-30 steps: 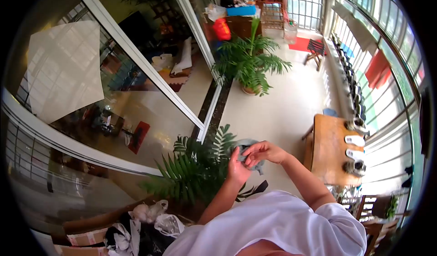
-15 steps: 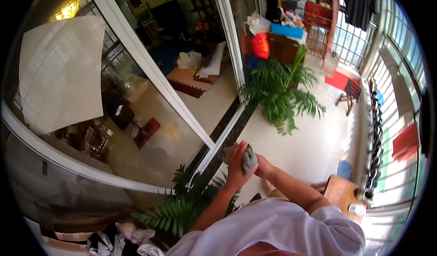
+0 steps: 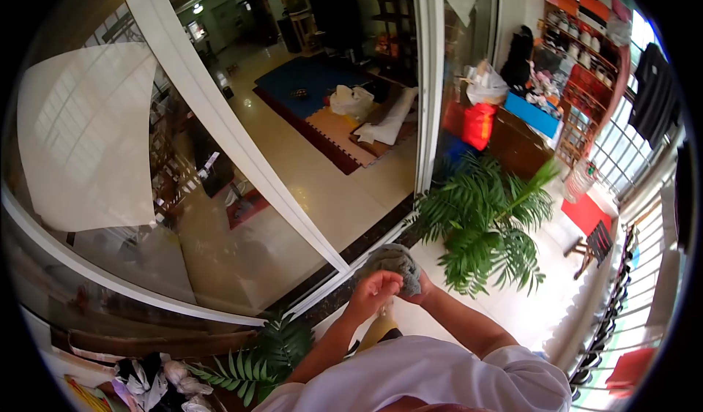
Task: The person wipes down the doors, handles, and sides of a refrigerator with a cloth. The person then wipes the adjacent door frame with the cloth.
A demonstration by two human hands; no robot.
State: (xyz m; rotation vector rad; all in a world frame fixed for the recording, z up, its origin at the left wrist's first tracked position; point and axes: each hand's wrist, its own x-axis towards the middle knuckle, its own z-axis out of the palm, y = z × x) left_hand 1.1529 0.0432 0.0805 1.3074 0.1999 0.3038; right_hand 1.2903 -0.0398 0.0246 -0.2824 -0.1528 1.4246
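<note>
A crumpled grey-green cloth [image 3: 398, 262] is bunched between my two hands, low in the middle of the view. My left hand [image 3: 372, 293] is at its lower left side, with fingers curled against the cloth's edge. On the right side my right hand [image 3: 419, 287] grips the cloth, its fingers partly hidden behind the folds. Just beyond the hands runs the white frame [image 3: 322, 255] of a sliding glass door, with a dark stone sill.
A leafy potted plant [image 3: 480, 222] stands ahead right, another [image 3: 285, 346] at lower left beside bagged items [image 3: 172, 383]. Through the doorway lie foam mats [image 3: 333, 130]. A folding stool [image 3: 592, 247] and window bars are at the right.
The view has turned left toward the doorway. The cloth now looks more spread and bunched above my hands, and my left hand has come off its top to its lower side.
</note>
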